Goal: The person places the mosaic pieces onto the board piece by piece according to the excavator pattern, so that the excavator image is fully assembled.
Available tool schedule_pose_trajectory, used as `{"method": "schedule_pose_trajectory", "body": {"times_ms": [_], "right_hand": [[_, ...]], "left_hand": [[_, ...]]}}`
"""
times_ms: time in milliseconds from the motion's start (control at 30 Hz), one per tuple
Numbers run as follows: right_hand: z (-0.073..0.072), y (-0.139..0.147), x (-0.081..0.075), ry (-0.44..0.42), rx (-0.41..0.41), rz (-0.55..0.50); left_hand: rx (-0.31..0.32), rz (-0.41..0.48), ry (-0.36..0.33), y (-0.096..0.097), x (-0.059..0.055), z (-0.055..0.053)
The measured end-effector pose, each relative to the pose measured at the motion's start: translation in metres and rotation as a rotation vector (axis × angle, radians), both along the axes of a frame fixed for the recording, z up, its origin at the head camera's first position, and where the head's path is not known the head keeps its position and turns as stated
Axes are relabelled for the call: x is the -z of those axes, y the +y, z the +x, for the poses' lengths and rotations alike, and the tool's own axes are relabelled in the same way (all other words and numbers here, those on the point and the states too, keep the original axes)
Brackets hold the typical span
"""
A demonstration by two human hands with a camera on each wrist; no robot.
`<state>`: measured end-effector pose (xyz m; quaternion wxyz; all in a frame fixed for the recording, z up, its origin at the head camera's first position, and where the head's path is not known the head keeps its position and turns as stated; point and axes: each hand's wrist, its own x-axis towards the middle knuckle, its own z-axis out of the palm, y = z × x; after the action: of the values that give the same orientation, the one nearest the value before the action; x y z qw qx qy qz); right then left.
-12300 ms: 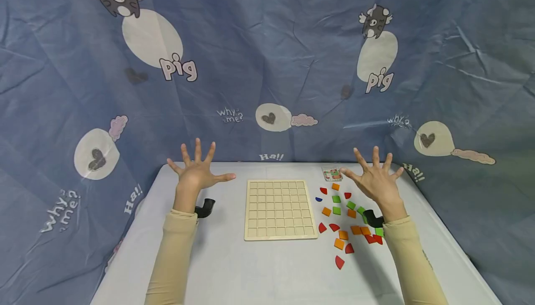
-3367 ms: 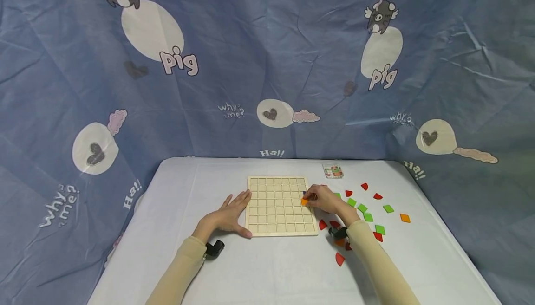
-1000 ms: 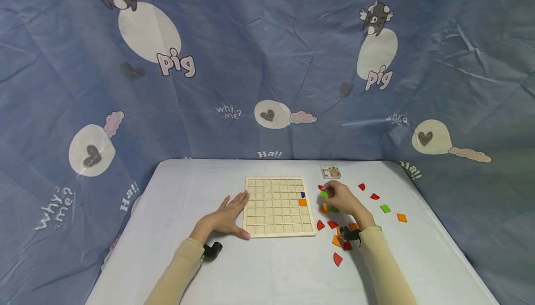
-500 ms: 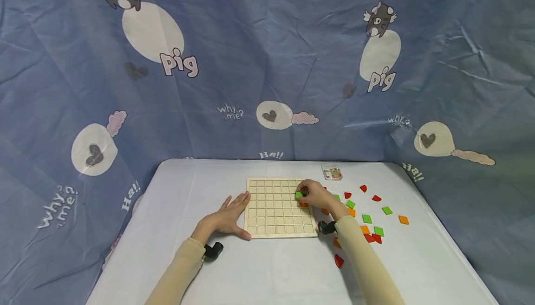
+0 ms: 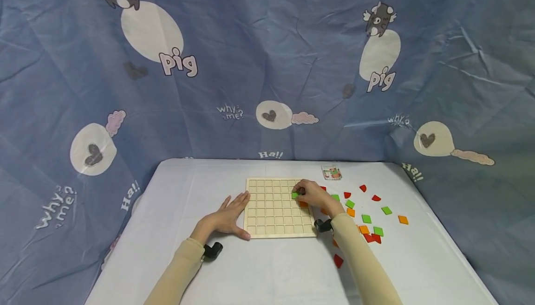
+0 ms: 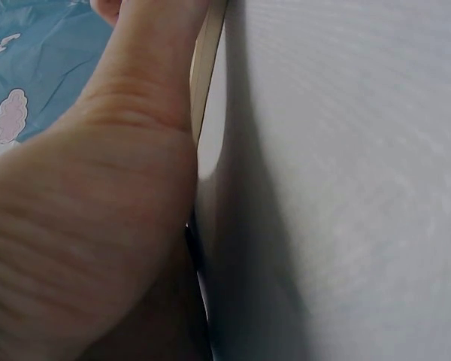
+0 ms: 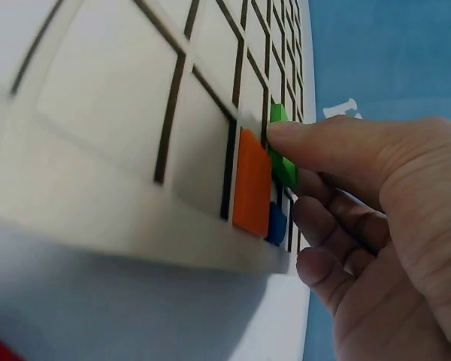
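Note:
A pale wooden grid board (image 5: 271, 210) lies in the middle of the white table (image 5: 259, 268). My right hand (image 5: 309, 193) pinches a green square tile (image 5: 295, 195) over the board's right columns. In the right wrist view the green tile (image 7: 281, 154) sits under my thumb, beside an orange tile (image 7: 252, 183) and a blue piece (image 7: 276, 224) set in the board (image 7: 120, 113). My left hand (image 5: 227, 217) lies flat with straight fingers against the board's left edge (image 6: 204, 68).
Loose red, green and orange tiles (image 5: 368, 219) are scattered on the table right of the board. A small clear box (image 5: 332, 172) stands at the back right. A blue printed cloth (image 5: 267, 63) hangs behind and around the table.
My right hand picked a green tile from the pile and carried it left onto the board, a little further left than half a second ago. The left hand stayed put.

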<state>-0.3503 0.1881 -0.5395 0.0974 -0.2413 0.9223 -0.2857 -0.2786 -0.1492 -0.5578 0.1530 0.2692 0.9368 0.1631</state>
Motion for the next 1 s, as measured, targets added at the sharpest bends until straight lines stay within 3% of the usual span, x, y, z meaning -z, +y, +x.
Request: {"method": "schedule_pose_trajectory", "body": {"times_ms": [300,700,800,1000], "right_hand": [[-0.001,-0.004,-0.004,-0.036,-0.007,0.018],[-0.001,-0.002,-0.004,-0.003,0.000,0.017],[0.003,0.000,-0.004,0.003,0.025,0.006],[0.017,0.025,-0.010,-0.002,0.131,-0.126]], "left_hand": [[0.004,0.007,-0.005,0.001,-0.001,0.001],[0.014,0.031,0.006,0.001,-0.004,0.000],[0.013,0.022,0.003,0.001,-0.005,0.001],[0.003,0.014,0.001,0.002,-0.003,0.001]]}}
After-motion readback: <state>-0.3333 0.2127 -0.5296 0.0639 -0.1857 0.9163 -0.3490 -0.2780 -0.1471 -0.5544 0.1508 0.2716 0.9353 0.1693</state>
